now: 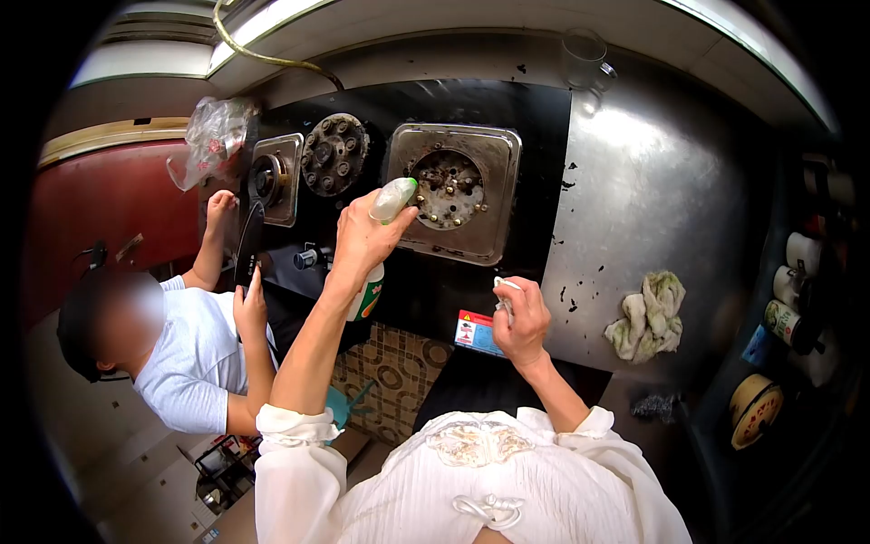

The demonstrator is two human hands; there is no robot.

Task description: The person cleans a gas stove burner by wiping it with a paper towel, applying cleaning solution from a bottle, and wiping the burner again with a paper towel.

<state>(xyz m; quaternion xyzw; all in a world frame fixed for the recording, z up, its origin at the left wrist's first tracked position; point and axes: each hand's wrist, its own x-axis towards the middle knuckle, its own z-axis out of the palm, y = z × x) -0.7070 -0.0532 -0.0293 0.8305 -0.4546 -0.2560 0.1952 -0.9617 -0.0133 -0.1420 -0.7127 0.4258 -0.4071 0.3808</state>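
Observation:
My left hand [362,238] is wrapped round a spray bottle [392,200] with a pale head and a green nozzle tip. Its green-and-white labelled body hangs below my wrist. The nozzle points at the open gas burner [449,189], whose square metal tray [503,227] is stained and greasy. Near the front edge of the black cooktop, my right hand [524,322] is closed on a crumpled white cloth [506,296]; only a bit of it shows between the fingers. Left of the open burner lies a round, dirty burner plate [335,154].
A co-worker [195,358] at the left holds a dark pan-like thing [249,245] beside a second burner [270,179]. A plastic bag [217,131] sits behind. On the steel counter [625,227] are a glass mug [583,59] and a soiled rag [648,319]. Jars line the right.

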